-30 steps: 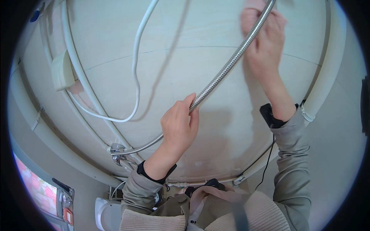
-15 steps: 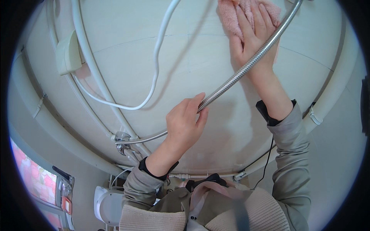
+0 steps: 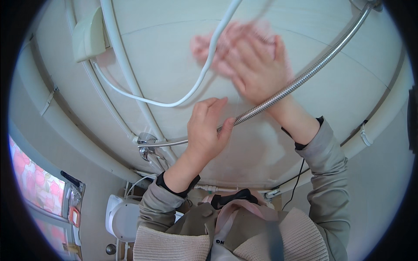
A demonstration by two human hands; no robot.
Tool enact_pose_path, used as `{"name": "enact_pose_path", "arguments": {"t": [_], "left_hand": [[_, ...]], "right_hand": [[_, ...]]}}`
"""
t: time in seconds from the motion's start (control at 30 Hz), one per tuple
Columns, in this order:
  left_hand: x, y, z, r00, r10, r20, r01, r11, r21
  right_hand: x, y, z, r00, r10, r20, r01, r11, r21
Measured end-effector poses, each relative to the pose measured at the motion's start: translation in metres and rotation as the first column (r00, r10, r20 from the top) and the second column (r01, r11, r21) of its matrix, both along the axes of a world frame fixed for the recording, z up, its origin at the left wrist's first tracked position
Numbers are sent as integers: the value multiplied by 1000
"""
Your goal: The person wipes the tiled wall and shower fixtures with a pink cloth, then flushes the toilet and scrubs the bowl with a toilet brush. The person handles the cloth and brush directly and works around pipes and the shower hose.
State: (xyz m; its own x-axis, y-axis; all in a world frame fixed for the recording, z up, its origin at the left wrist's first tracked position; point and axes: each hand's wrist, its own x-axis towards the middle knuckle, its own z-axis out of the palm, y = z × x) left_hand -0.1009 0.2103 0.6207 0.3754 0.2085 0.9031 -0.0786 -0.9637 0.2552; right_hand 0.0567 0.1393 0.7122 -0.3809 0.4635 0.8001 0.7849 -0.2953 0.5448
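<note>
My left hand (image 3: 204,130) is around a ribbed metal shower hose (image 3: 300,80), with the hose passing between thumb and fingers and pulled away from the white wall. The fingers look loosely curled. Behind the hose, my right hand (image 3: 257,69) lies spread over a pink cloth (image 3: 204,47) and presses it to the wall. Both hand and cloth are blurred by motion. A white cable (image 3: 213,48) hangs in front of the cloth's left part. At lower left, the hose meets a chrome valve (image 3: 146,145).
White pipes (image 3: 124,56) run along the wall beside a cream box (image 3: 89,37). A round white appliance (image 3: 124,221) stands at lower left, near a window with a pink floral pattern (image 3: 37,182). A black cord (image 3: 298,185) hangs by my right sleeve.
My right hand has slid the pink cloth left and down across the wall, behind the white cable. My left hand stays at the hose, its fingers a little looser. The view has shifted slightly.
</note>
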Motion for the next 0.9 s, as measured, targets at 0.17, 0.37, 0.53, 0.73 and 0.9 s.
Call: {"name": "enact_pose_path", "arguments": {"t": [0.17,0.37,0.53,0.73,0.9], "left_hand": [[-8,18,-7,995,102,20,-103,995,15],[-14,33,-20,977,214,-17,-215,976,-45],[-20,44,-28,967,252,-45,-256,961,-105],[-33,54,-39,962,267,-60,-273,948,-162],[-44,60,-50,948,314,-56,-319,921,-226]], "right_hand": [[-13,30,24,989,140,-47,-126,967,219],[-34,50,-10,975,218,32,-215,974,-67],[-45,59,-18,936,352,-11,-350,926,-144],[-65,93,3,945,328,-7,-324,937,130],[-80,120,-12,949,314,-40,-316,947,-61]]}}
